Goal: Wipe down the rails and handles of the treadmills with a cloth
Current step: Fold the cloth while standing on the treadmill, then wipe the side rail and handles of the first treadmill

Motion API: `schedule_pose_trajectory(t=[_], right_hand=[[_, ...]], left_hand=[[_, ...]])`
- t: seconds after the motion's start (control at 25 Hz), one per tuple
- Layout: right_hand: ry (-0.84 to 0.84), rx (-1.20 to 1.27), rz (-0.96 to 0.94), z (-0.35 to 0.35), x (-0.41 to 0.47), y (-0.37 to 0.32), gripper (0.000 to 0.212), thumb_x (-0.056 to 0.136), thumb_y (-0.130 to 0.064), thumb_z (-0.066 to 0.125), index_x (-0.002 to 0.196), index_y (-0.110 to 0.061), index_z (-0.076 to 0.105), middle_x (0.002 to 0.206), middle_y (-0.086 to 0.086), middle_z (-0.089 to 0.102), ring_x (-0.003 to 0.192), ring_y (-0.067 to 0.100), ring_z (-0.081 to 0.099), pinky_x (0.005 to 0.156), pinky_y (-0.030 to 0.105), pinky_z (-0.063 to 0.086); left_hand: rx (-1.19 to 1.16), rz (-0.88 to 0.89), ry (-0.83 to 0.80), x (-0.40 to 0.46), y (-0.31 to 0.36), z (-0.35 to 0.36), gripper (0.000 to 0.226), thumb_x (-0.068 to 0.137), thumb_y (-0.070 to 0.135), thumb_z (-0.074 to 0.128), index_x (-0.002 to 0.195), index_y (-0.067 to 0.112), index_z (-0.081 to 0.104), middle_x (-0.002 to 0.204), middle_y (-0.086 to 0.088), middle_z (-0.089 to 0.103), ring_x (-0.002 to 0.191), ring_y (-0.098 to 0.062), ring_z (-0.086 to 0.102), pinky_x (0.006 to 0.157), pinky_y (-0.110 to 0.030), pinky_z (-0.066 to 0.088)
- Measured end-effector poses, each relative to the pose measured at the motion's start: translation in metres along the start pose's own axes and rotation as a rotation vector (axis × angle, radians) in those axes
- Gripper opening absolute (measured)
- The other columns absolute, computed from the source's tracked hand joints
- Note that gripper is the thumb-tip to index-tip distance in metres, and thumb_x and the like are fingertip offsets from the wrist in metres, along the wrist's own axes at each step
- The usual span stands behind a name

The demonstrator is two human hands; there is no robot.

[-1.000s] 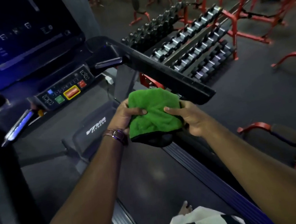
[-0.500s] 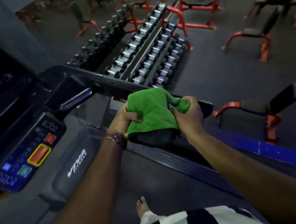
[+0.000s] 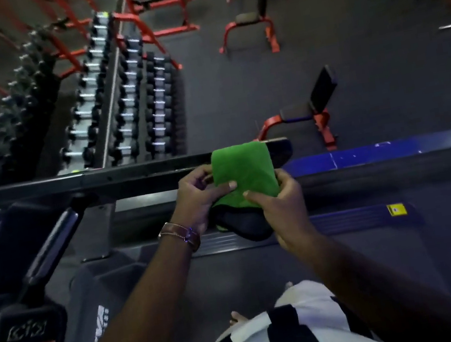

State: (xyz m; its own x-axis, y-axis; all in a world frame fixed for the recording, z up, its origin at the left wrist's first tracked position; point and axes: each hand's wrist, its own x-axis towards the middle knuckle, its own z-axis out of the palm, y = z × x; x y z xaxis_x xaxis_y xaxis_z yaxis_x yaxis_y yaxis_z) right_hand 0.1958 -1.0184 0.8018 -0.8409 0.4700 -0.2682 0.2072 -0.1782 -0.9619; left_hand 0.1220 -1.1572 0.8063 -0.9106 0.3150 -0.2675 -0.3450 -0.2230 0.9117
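Cloth [image 3: 243, 171] in both hands' grip

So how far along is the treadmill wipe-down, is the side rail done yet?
Nothing shows as finished; no rail looks visibly wiped. In hand: the left hand and right hand both grip the folded green microfibre cloth, held over the end of the black side rail. Left: that rail's length and the dark angled handle bar, which the cloth is not touching.
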Motion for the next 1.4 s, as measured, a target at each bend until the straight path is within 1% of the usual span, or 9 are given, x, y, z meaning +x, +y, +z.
schedule_pose_trajectory(t=[0.16, 0.28, 0.36, 0.44, 0.6, 0.76, 0.96, 1.16, 1.4], right_hand=[[-0.047, 0.322, 0.108, -0.013, 0.008, 0.006, 0.048, 0.078, -0.041, 0.076, 0.11, -0.006, 0.07, 0.112, 0.024, 0.07, 0.107, 0.035, 0.066, 0.096, 0.047, 0.05], [-0.022, 0.368, 0.11, -0.02, 0.008, 0.017, 0.049, 0.081, -0.044, 0.074, 0.119, -0.014, 0.068, 0.126, 0.021, 0.063, 0.121, 0.034, 0.06, 0.107, 0.053, 0.045], [-0.048, 0.4, 0.131, -0.022, 0.005, 0.022, 0.034, 0.087, -0.024, 0.071, 0.12, -0.026, 0.065, 0.13, 0.014, 0.062, 0.118, 0.03, 0.061, 0.101, 0.049, 0.05], [-0.001, 0.409, 0.13, -0.026, 0.004, 0.026, 0.041, 0.085, -0.012, 0.072, 0.121, -0.03, 0.062, 0.129, 0.011, 0.062, 0.119, 0.034, 0.06, 0.096, 0.048, 0.053], [0.298, 0.12, -0.046, -0.028, 0.019, 0.031, 0.052, 0.075, -0.019, 0.075, 0.124, -0.03, 0.062, 0.127, -0.002, 0.062, 0.116, 0.013, 0.06, 0.102, 0.044, 0.05], [0.396, -0.417, -0.283, -0.016, 0.059, 0.017, 0.069, 0.08, -0.031, 0.075, 0.144, -0.032, 0.048, 0.147, 0.009, 0.035, 0.126, 0.013, 0.045, 0.102, 0.009, 0.036], [0.298, -1.157, -0.173, 0.048, 0.099, 0.025, 0.076, 0.082, -0.07, 0.049, 0.148, -0.034, 0.04, 0.162, 0.003, 0.015, 0.134, 0.045, 0.036, 0.103, 0.053, 0.039], [0.37, -1.337, -0.308, 0.003, 0.095, 0.048, 0.069, 0.084, -0.063, 0.049, 0.148, -0.039, 0.038, 0.16, -0.004, 0.023, 0.134, 0.044, 0.033, 0.099, 0.055, 0.04], [0.453, -1.228, -0.44, 0.071, 0.099, 0.07, 0.052, 0.089, -0.051, 0.053, 0.138, -0.033, 0.054, 0.148, 0.002, 0.044, 0.132, 0.04, 0.038, 0.108, 0.05, 0.029]], left_hand=[[-0.22, -0.176, -0.08, 0.012, -0.022, 0.025, 0.026, 0.093, 0.007, 0.056, 0.118, 0.009, 0.063, 0.109, -0.015, 0.07, 0.091, -0.025, 0.068, 0.084, -0.039, 0.056], [-0.185, -0.327, -0.047, 0.02, -0.043, 0.041, 0.026, 0.081, 0.012, 0.062, 0.105, 0.003, 0.069, 0.096, -0.016, 0.071, 0.083, -0.028, 0.067, 0.085, -0.044, 0.052], [0.178, -0.155, 0.017, 0.028, -0.055, 0.045, 0.013, 0.074, 0.008, 0.066, 0.084, 0.001, 0.068, 0.081, -0.011, 0.065, 0.075, -0.024, 0.06, 0.076, -0.036, 0.047], [0.747, 0.262, 0.074, 0.04, -0.058, 0.04, 0.008, 0.071, 0.011, 0.072, 0.076, 0.008, 0.066, 0.078, -0.005, 0.06, 0.071, -0.016, 0.053, 0.066, -0.029, 0.041], [1.193, 0.643, -0.058, 0.065, -0.03, 0.021, 0.012, 0.074, 0.013, 0.072, 0.085, 0.012, 0.067, 0.089, -0.006, 0.061, 0.084, -0.022, 0.055, 0.073, -0.032, 0.047], [1.399, 0.773, -0.019, 0.111, 0.0, -0.019, 0.012, 0.08, 0.012, 0.06, 0.088, 0.007, 0.069, 0.09, -0.012, 0.062, 0.088, -0.034, 0.056, 0.077, -0.041, 0.049], [1.415, 0.673, -0.083, 0.136, -0.006, -0.06, 0.021, 0.089, 0.029, 0.064, 0.09, 0.012, 0.075, 0.084, -0.008, 0.064, 0.081, -0.03, 0.059, 0.073, -0.034, 0.048], [1.192, 0.613, -0.055, 0.142, -0.013, -0.065, 0.017, 0.083, 0.029, 0.073, 0.084, 0.013, 0.079, 0.079, 0.0, 0.063, 0.077, -0.018, 0.057, 0.068, -0.025, 0.041], [1.187, 0.631, -0.09, 0.146, -0.016, -0.067, 0.01, 0.081, 0.022, 0.076, 0.078, 0.013, 0.077, 0.078, 0.002, 0.059, 0.077, -0.019, 0.057, 0.069, -0.021, 0.036]])
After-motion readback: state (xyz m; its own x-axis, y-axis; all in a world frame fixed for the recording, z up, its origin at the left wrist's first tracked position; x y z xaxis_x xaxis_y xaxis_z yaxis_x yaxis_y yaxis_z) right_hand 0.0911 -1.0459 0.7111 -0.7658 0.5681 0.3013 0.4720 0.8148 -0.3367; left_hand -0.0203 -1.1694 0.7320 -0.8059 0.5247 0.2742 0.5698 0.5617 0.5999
